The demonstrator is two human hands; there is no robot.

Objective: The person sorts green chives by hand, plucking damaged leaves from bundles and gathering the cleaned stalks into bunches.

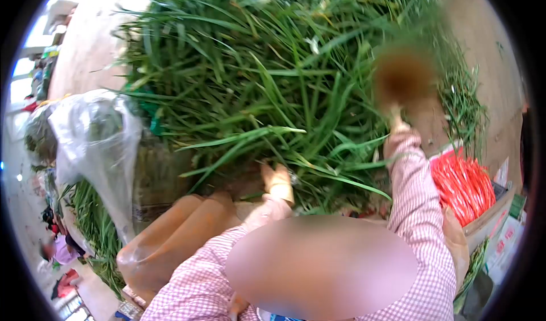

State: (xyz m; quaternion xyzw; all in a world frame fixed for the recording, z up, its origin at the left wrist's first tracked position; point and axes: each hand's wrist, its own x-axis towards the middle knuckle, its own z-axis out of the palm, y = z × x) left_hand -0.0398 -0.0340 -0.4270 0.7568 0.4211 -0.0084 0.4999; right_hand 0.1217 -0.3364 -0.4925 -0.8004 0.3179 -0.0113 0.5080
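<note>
A big heap of long, flat green leaves point(244, 82), like garlic chives or leeks, spreads out in front of me. At its near edge is my left hand point(276, 180), a tan band or glove cuff round the wrist. Its short visible fingers look apart and reach down beside the leaf stalks; I see nothing held in them. My right hand point(398, 122) stretches forward along the heap's right side. A brown blur covers its fingers, so whatever they hold or touch is hidden.
Red ties or strips point(463, 185) fill a box to the right. Clear plastic sheeting point(96, 130) hangs at the left, above more green leaves point(99, 227). Loose leaves point(463, 105) lie along the right side. A person in purple point(65, 250) is far off at left.
</note>
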